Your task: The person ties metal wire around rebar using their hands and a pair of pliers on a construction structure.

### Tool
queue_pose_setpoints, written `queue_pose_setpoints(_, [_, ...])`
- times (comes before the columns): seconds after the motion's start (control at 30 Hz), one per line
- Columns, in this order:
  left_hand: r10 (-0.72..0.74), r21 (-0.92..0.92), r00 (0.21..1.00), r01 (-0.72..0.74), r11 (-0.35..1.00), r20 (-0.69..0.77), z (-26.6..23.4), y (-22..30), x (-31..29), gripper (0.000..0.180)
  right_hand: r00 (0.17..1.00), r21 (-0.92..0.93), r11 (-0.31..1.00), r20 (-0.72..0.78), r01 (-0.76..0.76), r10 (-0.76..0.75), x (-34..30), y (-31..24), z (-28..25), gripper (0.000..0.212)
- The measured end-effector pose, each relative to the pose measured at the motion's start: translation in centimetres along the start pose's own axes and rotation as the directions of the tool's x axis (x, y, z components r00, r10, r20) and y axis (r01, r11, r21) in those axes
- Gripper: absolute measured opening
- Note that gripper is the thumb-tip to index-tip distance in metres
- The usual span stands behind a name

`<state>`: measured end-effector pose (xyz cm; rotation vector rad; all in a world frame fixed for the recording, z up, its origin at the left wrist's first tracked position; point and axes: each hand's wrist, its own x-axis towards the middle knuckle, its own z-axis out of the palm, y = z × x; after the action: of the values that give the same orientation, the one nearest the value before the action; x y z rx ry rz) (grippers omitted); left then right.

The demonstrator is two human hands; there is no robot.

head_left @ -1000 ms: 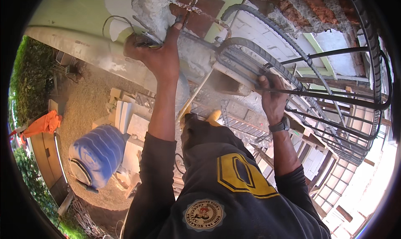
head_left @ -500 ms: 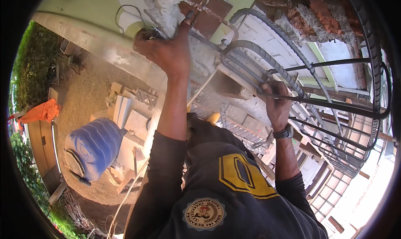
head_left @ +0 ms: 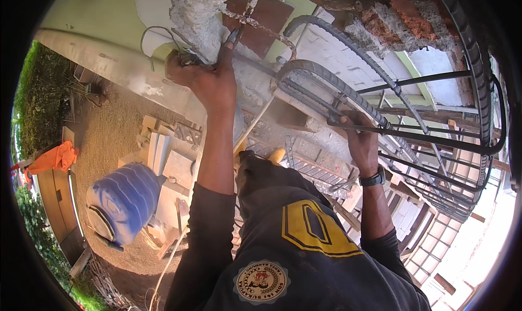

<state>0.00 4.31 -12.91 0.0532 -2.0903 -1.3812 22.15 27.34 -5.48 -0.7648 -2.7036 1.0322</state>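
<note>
My left hand (head_left: 204,77) is closed on a small metal tool and thin tie wire (head_left: 163,36) against a rough broken concrete column (head_left: 198,14). My right hand (head_left: 361,142), with a dark watch on the wrist, grips a steel rebar (head_left: 413,134) of a cage of curved and straight bars (head_left: 348,88) at the right. Both arms wear dark long sleeves and reach upward from my dark shirt with a yellow mark.
Far below lie a blue ribbed barrel (head_left: 122,199), stacked pale slabs (head_left: 168,159), sandy ground and an orange cloth (head_left: 54,157) by greenery. A pale wall (head_left: 98,17) and exposed brick (head_left: 413,12) sit at the top. Wooden scaffolding (head_left: 413,224) runs at the lower right.
The view has shifted slightly; my left hand has moved a little right along the concrete column. My right hand keeps its hold on the rebar.
</note>
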Motion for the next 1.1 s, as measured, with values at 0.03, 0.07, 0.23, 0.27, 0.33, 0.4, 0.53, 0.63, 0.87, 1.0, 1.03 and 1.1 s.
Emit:
queue_pose_setpoints(0.03, [-0.001,-0.019,1.000,0.001,1.000,-0.014,0.1,-0.2,-0.1,0.086,1.000,-0.005,1.000,0.010,-0.004,0.004,0.1,0.4,0.0,0.031])
queue_pose_setpoints(0.07, [-0.006,-0.019,1.000,0.006,1.000,0.014,0.2,0.1,-0.2,0.088,1.000,-0.012,1.000,0.014,-0.009,0.009,0.4,0.8,0.0,0.031])
queue_pose_setpoints(0.23, [-0.006,0.124,0.991,-0.010,0.992,0.132,-0.7,0.7,-0.2,0.091,0.996,0.023,0.998,0.071,-0.054,0.052,0.6,-0.2,-0.6,0.030])
queue_pose_setpoints(0.27, [-0.016,0.097,0.994,0.005,0.995,0.111,-0.7,0.6,-0.2,0.091,0.996,0.017,0.998,0.058,-0.063,0.061,0.6,-0.4,-0.4,0.029])
queue_pose_setpoints(0.33, [-0.038,0.043,0.997,0.035,0.998,0.071,-0.4,0.2,-0.2,0.091,0.998,0.024,0.998,0.035,-0.060,0.059,0.7,-0.4,-0.1,0.029])
queue_pose_setpoints(0.4, [-0.002,0.097,0.997,-0.007,0.995,0.083,-0.3,0.5,-0.5,0.090,0.999,0.046,0.998,0.011,-0.051,0.051,0.3,0.5,0.2,0.029])
queue_pose_setpoints(0.53, [-0.068,0.014,0.991,0.067,0.998,0.115,-0.3,0.7,-0.9,0.086,0.998,0.130,0.990,0.009,-0.055,0.055,-0.2,0.1,0.3,0.030])
queue_pose_setpoints(0.63, [-0.104,-0.034,0.991,0.107,0.994,0.085,-0.2,-0.3,-0.6,0.089,0.999,0.163,0.985,0.011,-0.055,0.054,-0.2,-0.6,0.5,0.031])
queue_pose_setpoints(0.87, [-0.226,-0.097,0.970,0.234,0.967,0.090,0.2,1.6,-0.7,0.089,0.984,-0.179,0.975,-0.095,0.132,-0.150,-0.9,1.2,0.6,0.030])
queue_pose_setpoints(1.0, [-0.278,-0.181,0.960,0.281,0.943,0.043,0.9,2.0,-0.6,0.086,0.958,-0.235,0.959,-0.197,0.158,-0.206,-1.5,2.2,1.5,0.029])
queue_pose_setpoints(1.03, [-0.277,-0.183,0.961,0.277,0.943,0.027,1.2,1.2,-0.7,0.084,0.963,-0.217,0.967,-0.199,0.135,-0.179,-1.6,2.2,1.5,0.028])
queue_pose_setpoints(1.1, [-0.281,-0.159,0.960,0.278,0.947,0.002,1.5,1.3,-0.9,0.082,0.982,-0.217,0.972,-0.141,0.093,-0.126,-1.3,2.2,1.1,0.028])
